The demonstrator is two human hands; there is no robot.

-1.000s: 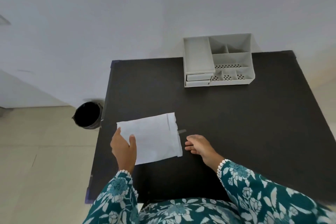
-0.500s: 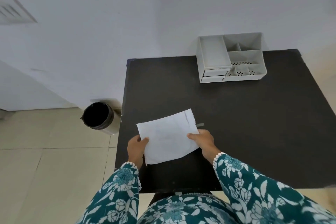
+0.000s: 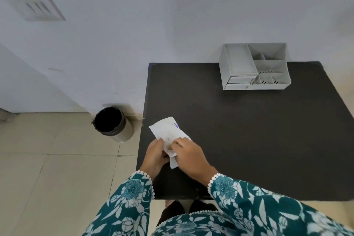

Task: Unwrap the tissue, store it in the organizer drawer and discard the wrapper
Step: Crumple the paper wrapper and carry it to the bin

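A white paper wrapper [image 3: 167, 132] with a small purple mark is folded and crumpled between both hands, over the left front part of the black table [image 3: 239, 136]. My left hand [image 3: 156, 154] grips its near end from the left. My right hand [image 3: 188, 156] pinches it from the right and covers part of it. Whether tissue is inside the wrapper is hidden. The grey organizer [image 3: 253, 67] stands at the table's far edge, its two small drawers [image 3: 240, 81] closed at its front left.
A round bin [image 3: 113, 123] with a black liner stands on the tiled floor just left of the table. The wall runs behind the table, with a vent [image 3: 39, 6] high on the left. My feet show below the table's near edge.
The flat sheet that lay under my hands has been lifted and folded together between both hands. The view has swung left, bringing the bin closer to the middle.
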